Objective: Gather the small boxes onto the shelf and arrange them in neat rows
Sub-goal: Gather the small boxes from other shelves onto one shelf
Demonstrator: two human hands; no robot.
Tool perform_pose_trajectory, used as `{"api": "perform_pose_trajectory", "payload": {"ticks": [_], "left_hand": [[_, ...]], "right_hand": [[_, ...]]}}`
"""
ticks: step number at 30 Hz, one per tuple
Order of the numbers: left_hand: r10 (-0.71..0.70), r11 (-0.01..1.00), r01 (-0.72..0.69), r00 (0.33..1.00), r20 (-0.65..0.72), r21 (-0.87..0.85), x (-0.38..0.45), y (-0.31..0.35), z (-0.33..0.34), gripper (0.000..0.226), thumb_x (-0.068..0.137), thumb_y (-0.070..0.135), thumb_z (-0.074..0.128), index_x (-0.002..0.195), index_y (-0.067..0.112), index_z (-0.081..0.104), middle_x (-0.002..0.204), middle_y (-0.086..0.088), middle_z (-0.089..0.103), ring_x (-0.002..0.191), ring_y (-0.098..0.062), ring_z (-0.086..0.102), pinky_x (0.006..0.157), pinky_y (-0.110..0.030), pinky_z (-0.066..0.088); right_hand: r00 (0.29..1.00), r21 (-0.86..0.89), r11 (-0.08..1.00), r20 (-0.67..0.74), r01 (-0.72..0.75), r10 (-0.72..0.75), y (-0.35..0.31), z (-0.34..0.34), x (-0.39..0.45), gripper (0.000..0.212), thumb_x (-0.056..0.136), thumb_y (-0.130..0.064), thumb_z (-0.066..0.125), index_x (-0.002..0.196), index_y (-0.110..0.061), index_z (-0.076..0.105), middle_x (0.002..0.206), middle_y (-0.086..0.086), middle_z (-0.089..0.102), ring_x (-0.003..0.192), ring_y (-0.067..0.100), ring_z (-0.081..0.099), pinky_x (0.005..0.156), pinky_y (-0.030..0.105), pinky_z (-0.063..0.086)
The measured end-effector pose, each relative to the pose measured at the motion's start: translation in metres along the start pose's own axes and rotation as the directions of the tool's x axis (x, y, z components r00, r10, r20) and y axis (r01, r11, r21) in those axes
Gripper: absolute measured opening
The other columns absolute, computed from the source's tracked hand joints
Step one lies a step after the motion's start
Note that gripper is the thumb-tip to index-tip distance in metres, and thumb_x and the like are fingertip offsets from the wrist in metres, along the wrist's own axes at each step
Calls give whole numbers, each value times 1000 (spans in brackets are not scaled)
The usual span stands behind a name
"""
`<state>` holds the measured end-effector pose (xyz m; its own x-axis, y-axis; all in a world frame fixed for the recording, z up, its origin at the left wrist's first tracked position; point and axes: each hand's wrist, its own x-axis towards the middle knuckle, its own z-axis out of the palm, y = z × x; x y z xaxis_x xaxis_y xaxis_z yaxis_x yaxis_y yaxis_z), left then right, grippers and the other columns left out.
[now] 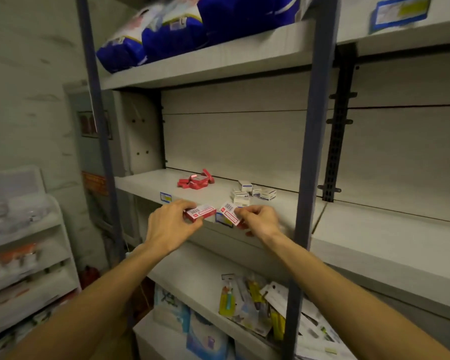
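My left hand (170, 224) pinches a small red and white box (202, 212) just in front of the middle shelf's front edge (151, 192). My right hand (260, 219) grips a second red and white box (229, 216), tilted, right beside the first. On the shelf behind lies a loose heap of several red boxes (196, 180). To its right sits a cluster of several white boxes with blue stripes (252, 192), some stacked, some askew.
Blue upright posts (311, 162) (99, 141) frame the shelf bay. Blue and white bags (177, 29) fill the shelf above. The shelf below holds hanging-card packets (255, 302). A white rack with blurred goods (24, 245) stands at the left.
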<state>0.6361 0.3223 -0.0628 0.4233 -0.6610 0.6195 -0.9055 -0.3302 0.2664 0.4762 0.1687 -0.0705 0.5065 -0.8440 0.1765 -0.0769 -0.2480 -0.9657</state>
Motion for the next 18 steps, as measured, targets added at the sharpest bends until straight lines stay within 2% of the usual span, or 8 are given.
{"api": "perform_pose_trajectory", "payload": {"ticks": [2, 5, 10, 12, 18], "left_hand": [[-7, 998, 6, 1000, 24, 55, 24, -22, 8, 45, 87, 52, 69, 125, 28, 69, 118, 10, 72, 99, -6, 66, 78, -26, 57], [-35, 996, 32, 999, 32, 80, 60, -50, 17, 47, 87, 53, 69, 126, 27, 69, 120, 8, 71, 101, -9, 65, 79, -28, 58], [-44, 995, 41, 999, 31, 89, 104, -94, 31, 48, 86, 55, 68, 124, 26, 70, 119, 7, 72, 100, -11, 65, 80, -35, 60], [-44, 994, 41, 998, 36, 97, 117, -109, 37, 48, 86, 56, 67, 124, 26, 70, 118, 8, 72, 100, -11, 65, 81, -36, 59], [-35, 997, 32, 998, 47, 73, 152, -138, 55, 45, 87, 57, 66, 119, 27, 73, 109, 10, 74, 92, -11, 65, 75, -36, 58]], "right_hand": [[1000, 1, 1000, -8, -3, 3, 0, 18, 31, 11, 90, -26, 72, 83, -19, 76, 84, 3, 77, 77, 25, 73, 59, 30, 53], [1000, -2, 1000, -24, -1, 1, -3, 41, 75, 10, 89, -27, 73, 84, -19, 77, 87, 2, 77, 79, 20, 73, 67, 31, 58], [999, 32, 999, -32, -40, 41, -8, 74, 130, 6, 90, -23, 72, 88, -17, 74, 86, 2, 75, 75, 17, 72, 64, 30, 59], [997, 28, 997, -20, -68, 68, -7, 86, 146, 6, 90, -22, 73, 88, -17, 73, 85, 2, 75, 75, 18, 73, 66, 31, 60], [993, 30, 993, -22, -113, 113, -6, 110, 191, 8, 91, -22, 71, 93, -15, 73, 85, 4, 75, 78, 19, 72, 59, 29, 55]]}}
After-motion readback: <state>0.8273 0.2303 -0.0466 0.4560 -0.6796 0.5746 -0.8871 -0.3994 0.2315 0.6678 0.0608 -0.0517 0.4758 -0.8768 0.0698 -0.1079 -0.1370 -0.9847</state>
